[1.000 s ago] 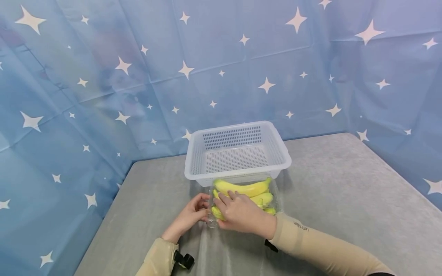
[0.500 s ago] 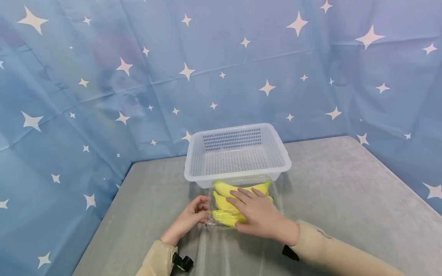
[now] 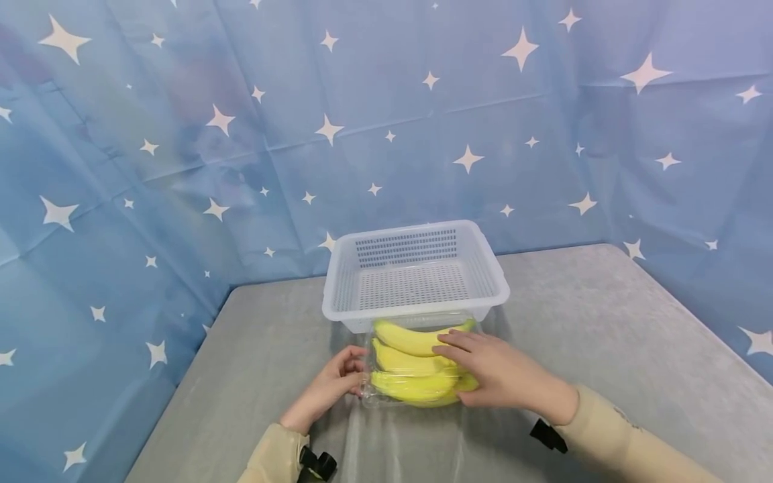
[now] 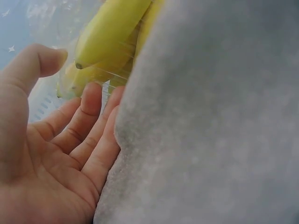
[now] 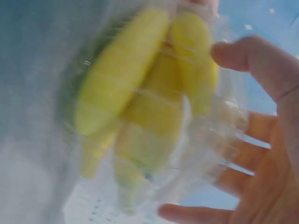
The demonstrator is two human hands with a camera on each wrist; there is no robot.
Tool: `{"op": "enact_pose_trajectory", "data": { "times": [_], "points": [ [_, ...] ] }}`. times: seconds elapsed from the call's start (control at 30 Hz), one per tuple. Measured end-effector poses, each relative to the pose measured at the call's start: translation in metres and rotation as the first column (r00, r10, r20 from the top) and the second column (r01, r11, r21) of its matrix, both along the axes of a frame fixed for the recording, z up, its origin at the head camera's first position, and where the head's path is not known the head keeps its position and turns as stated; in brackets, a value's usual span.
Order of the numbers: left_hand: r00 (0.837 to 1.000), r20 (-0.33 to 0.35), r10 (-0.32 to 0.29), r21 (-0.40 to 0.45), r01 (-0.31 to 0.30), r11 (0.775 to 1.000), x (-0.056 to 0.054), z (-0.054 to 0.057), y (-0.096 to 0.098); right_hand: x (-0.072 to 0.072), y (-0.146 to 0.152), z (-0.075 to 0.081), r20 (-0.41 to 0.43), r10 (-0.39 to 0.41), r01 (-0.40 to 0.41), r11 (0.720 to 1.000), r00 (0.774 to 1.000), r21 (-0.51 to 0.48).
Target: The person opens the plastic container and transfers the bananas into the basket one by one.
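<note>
Head view: my right hand point(image 3: 500, 373) has slid to three o'clock, unmasking the boxed bananas point(image 3: 406, 363); fingers point(image 5: 194, 214) loosely spread, empty, left hand point(image 3: 333, 380) likewise.

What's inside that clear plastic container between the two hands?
At least three yellow bananas show inside the clear plastic container. The right hand covers part of their right end, and anything lying beneath the upper bananas is hidden.

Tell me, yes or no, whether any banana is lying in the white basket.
No, the visible bananas are all in the clear container in front of the white basket.
</note>
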State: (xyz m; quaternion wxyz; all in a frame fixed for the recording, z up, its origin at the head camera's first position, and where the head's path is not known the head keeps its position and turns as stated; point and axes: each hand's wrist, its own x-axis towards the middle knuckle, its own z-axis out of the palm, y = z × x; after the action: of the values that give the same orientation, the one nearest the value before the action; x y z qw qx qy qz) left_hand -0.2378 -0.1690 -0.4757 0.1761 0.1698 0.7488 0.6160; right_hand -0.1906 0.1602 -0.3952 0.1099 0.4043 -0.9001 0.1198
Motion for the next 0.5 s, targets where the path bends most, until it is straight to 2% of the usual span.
{"op": "enact_pose_trajectory", "data": {
  "times": [0.2,0.3,0.5],
  "points": [
    [1.0,-0.009,-0.009,0.02,0.009,1.0,0.0,0.0,-0.001,0.0,-0.005,0.017,0.171,-0.013,0.003,0.998,0.985,0.06],
    [1.0,-0.026,-0.017,0.023,0.018,1.0,0.0,-0.001,-0.003,-0.001,-0.01,0.024,0.188,-0.025,0.012,0.997,0.982,0.072],
    [1.0,0.004,-0.019,0.005,0.019,1.0,0.0,-0.001,-0.002,0.001,-0.005,0.027,0.214,-0.039,0.027,0.998,0.976,0.062]
  ]
}}
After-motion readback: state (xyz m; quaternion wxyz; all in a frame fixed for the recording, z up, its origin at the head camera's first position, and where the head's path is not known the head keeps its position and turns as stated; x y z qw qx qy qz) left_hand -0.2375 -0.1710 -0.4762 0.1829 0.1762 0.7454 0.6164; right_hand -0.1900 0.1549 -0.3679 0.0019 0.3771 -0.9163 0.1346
